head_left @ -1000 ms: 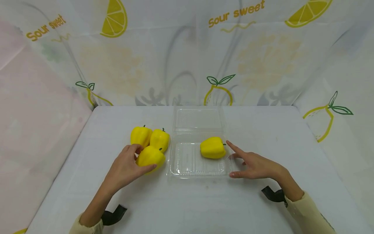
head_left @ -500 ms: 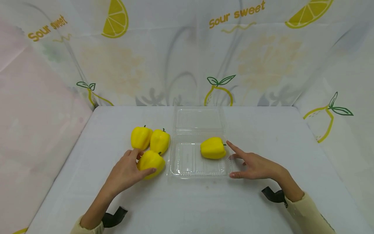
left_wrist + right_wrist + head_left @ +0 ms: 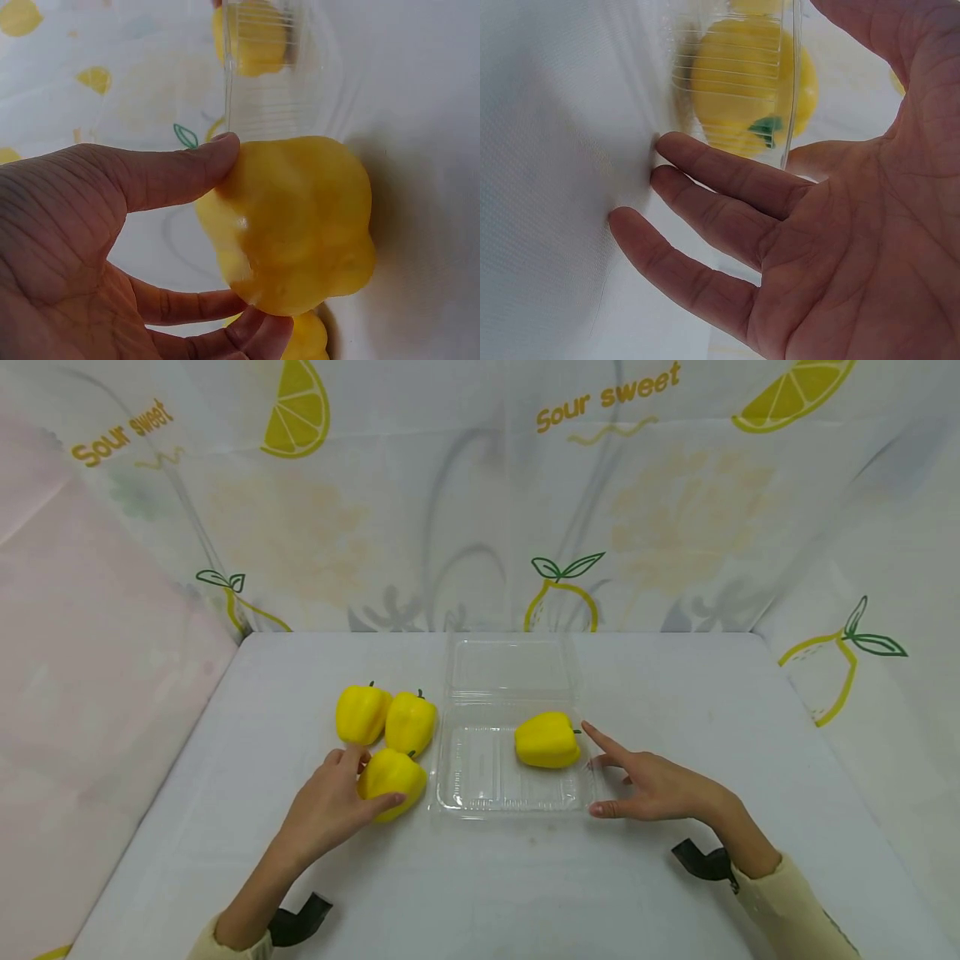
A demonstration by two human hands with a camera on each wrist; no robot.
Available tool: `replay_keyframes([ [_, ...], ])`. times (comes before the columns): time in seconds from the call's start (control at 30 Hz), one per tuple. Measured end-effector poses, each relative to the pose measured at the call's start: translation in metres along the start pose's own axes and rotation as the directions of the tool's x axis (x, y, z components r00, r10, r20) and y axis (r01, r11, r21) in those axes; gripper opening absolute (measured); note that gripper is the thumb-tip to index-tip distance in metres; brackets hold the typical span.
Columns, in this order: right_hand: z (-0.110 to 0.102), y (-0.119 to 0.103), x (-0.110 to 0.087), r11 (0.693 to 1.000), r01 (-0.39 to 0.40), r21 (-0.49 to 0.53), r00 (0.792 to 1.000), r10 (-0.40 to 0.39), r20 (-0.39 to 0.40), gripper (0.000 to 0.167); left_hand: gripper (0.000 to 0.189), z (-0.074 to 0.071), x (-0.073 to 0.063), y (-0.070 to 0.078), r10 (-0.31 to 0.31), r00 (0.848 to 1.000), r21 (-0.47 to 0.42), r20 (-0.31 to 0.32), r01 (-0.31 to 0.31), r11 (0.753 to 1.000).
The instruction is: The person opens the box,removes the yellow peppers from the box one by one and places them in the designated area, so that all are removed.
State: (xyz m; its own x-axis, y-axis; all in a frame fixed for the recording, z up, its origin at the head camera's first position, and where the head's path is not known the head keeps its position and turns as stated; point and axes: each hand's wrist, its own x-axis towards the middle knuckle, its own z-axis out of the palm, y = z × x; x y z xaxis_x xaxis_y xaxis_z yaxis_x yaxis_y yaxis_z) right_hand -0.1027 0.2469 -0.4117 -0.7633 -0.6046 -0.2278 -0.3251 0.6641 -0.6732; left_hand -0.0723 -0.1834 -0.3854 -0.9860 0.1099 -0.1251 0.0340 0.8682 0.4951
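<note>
My left hand [image 3: 333, 797] grips a yellow bell pepper [image 3: 392, 783], thumb on its near side and fingers on its far side. The left wrist view shows this pepper [image 3: 300, 225] from its lobed bottom, close to the white table. A clear plastic clamshell box [image 3: 468, 772] lies with its lid folded back, and another yellow bell pepper [image 3: 546, 741] sits in its right half, stem to the right. Beside the box's right edge, my right hand [image 3: 652, 785] rests with fingers extended. In the right wrist view its fingertips [image 3: 676, 142] reach down to the tablecloth, close to the box wall.
Two more yellow bell peppers, one at the left [image 3: 362, 714] and one nearer the box [image 3: 410, 723], stand behind the gripped pepper. The clear lid [image 3: 512, 664] reaches toward the back edge of the table. Lemon-printed cloth [image 3: 480, 510] hangs behind.
My left hand and its pepper have come toward me, away from the two peppers behind, then slightly right toward the box. My right hand stays in place.
</note>
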Motion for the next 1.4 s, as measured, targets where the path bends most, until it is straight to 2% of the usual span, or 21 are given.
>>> replay_keyframes([
  [0.2,0.0005,0.0016,0.0005,1.000,0.022,-0.003,1.000,-0.022,-0.003,0.108,0.064,0.0047,0.0004,0.0018,-0.025,1.000,0.002,0.001,0.025,1.000],
  [0.5,-0.0007,0.0014,0.0007,1.000,0.014,-0.004,1.000,-0.014,0.011,0.108,0.068,0.0088,0.0019,0.0082,-0.083,0.997,0.034,-0.003,0.083,0.996],
  [0.67,-0.0015,0.0006,0.0010,1.000,0.004,-0.001,1.000,-0.004,0.017,0.108,0.073,0.0096,0.0011,0.0082,-0.108,0.994,0.015,0.016,0.108,0.994],
  [0.9,-0.0022,0.0000,0.0024,1.000,-0.016,0.000,0.999,0.016,0.028,0.109,0.076,0.0105,0.0025,0.0071,-0.096,0.994,-0.016,0.042,0.097,0.995],
  [1.17,-0.0030,-0.0006,0.0021,1.000,-0.011,-0.003,1.000,0.011,0.025,0.108,0.075,0.0096,0.0033,0.0091,-0.078,0.996,-0.032,0.033,0.079,0.996],
  [1.4,-0.0028,-0.0016,0.0011,0.999,-0.033,-0.001,0.999,0.033,0.033,0.108,0.066,0.0104,0.0042,0.0080,-0.055,0.998,-0.069,0.012,0.055,0.996],
])
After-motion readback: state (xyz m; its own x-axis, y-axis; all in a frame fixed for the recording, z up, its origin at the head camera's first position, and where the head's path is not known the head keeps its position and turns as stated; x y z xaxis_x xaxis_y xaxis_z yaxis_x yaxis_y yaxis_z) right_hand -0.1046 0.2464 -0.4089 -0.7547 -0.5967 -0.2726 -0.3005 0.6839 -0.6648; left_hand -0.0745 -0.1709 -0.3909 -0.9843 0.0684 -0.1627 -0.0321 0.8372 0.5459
